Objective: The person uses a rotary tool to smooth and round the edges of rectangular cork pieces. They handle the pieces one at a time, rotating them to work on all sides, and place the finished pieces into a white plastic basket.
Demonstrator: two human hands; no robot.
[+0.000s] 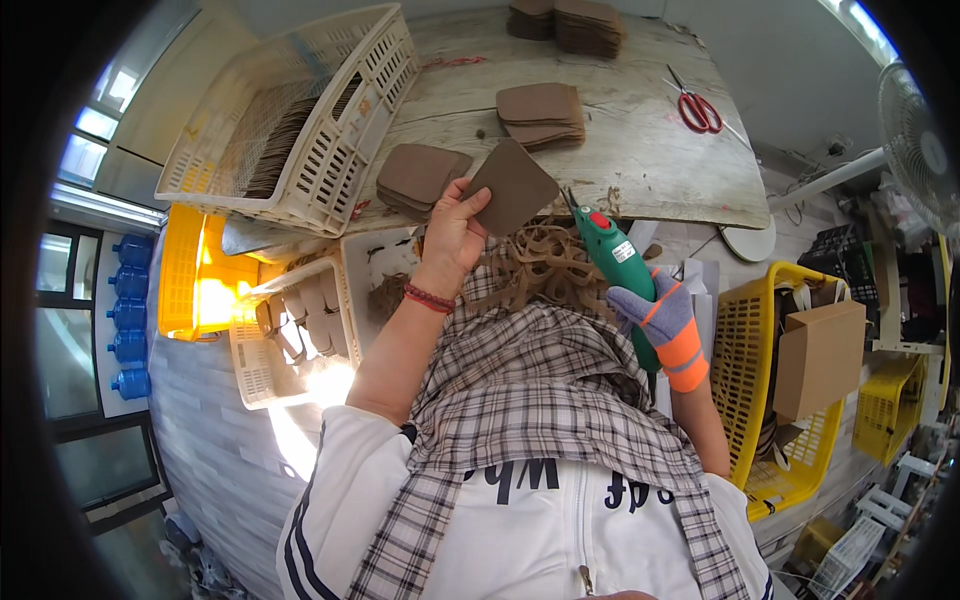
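My bare left hand point(452, 232) pinches a brown flat piece with rounded corners point(520, 190) between thumb and fingers, above the table's near edge. My right hand point(668, 325), in a purple and orange glove, is wrapped round a green handheld electric cutter point(612, 250) with a red button. The cutter's narrow dark tip points away from me, close to the piece's right corner but apart from it. One stack of similar brown pieces point(415, 178) lies beside my left hand, and another stack point(545, 108) sits farther back. Curled brown offcut strips point(548, 262) are heaped over my lap.
Red-handled scissors point(698, 110) lie on the worn table point(650, 160), with more stacked pieces point(588, 28) behind. A white crate point(335, 130) of pieces stands at the left, a smaller crate point(262, 372) below it. At the right is a yellow basket point(738, 385) with a cardboard box point(820, 360).
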